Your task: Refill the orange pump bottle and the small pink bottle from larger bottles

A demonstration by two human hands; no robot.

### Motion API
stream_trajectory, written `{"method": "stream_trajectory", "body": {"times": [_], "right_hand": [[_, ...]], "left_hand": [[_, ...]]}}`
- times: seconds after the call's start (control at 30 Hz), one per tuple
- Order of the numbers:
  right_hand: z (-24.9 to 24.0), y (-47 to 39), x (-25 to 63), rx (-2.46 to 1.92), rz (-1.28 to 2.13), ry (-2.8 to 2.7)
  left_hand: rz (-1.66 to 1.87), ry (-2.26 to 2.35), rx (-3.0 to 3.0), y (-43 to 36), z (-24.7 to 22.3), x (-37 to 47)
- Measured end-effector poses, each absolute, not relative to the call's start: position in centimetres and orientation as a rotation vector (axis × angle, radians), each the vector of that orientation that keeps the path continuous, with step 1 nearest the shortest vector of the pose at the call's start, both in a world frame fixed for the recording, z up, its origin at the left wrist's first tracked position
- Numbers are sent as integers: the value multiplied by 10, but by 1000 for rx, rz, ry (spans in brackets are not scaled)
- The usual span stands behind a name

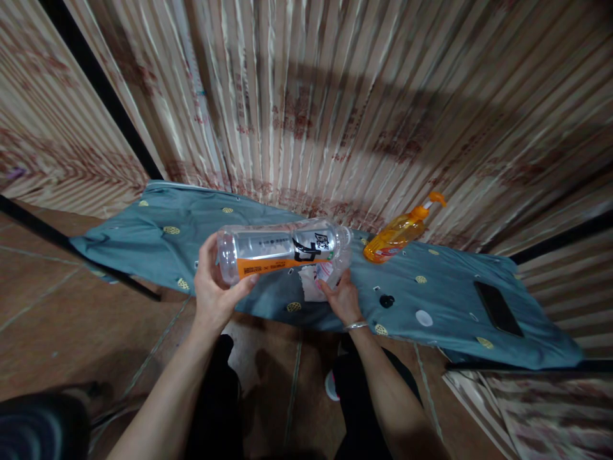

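Note:
A large clear plastic bottle with a silver and orange label lies tilted sideways in the air, its neck toward the right. Around its base, at the left end, my left hand is wrapped. My right hand is closed on a small clear plastic piece just under the bottle's neck; its exact shape is hard to make out. Beneath, a white and pink packet rests on the blue-green cloth, partly hidden by my right hand.
An orange pump bottle stands at the cloth's back edge. Farther right are a small black object, a white disc and a black phone. Striped curtains hang behind, with black frame poles at the sides.

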State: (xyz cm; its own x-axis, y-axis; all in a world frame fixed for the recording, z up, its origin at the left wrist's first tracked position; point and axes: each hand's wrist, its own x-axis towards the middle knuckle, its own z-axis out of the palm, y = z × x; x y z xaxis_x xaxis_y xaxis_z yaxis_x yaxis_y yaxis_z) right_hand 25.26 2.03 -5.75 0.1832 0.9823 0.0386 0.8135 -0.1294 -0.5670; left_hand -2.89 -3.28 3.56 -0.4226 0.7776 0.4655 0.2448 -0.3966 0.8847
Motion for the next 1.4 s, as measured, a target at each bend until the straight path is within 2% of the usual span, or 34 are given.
{"method": "stream_trajectory", "body": {"times": [1.4], "right_hand": [[-57, 21, 255, -1864, 559, -1610]], "left_hand": [[1833, 1386, 1488, -33, 33, -33]]}}
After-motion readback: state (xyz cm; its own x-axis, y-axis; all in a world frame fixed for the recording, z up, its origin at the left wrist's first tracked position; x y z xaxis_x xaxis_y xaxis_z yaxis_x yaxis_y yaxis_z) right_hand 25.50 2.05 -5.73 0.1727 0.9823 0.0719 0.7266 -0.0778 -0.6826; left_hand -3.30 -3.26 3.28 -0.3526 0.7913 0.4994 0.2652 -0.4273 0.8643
